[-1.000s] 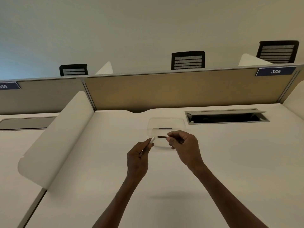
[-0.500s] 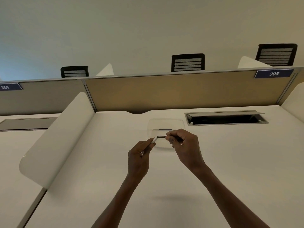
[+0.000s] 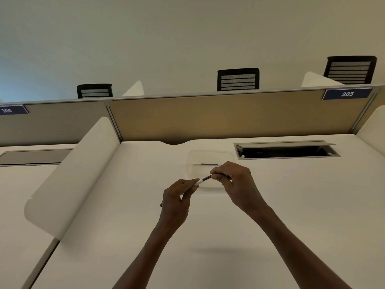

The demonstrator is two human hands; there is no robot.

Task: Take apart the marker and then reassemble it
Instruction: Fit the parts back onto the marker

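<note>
My left hand [image 3: 177, 197] grips the white marker barrel [image 3: 199, 182], whose open end points up and to the right; its dark tail end pokes out below the hand. My right hand [image 3: 233, 180] pinches a thin dark ink core [image 3: 206, 178], and the core's tip sits in the barrel's open end. Both hands hover above the white desk [image 3: 270, 205], just in front of a clear plastic tray [image 3: 229, 156]. A small dark marker part [image 3: 209, 164] lies inside that tray.
An open cable hatch [image 3: 286, 150] is set in the desk at the back right. A tan partition [image 3: 229, 115] closes off the back, and a white curved divider [image 3: 73, 174] stands on the left. Black chairs show beyond the partition.
The gap between barrel and dark core has closed: my right hand moved the core left and down until its tip entered the barrel's open end. The left hand stayed nearly still.
</note>
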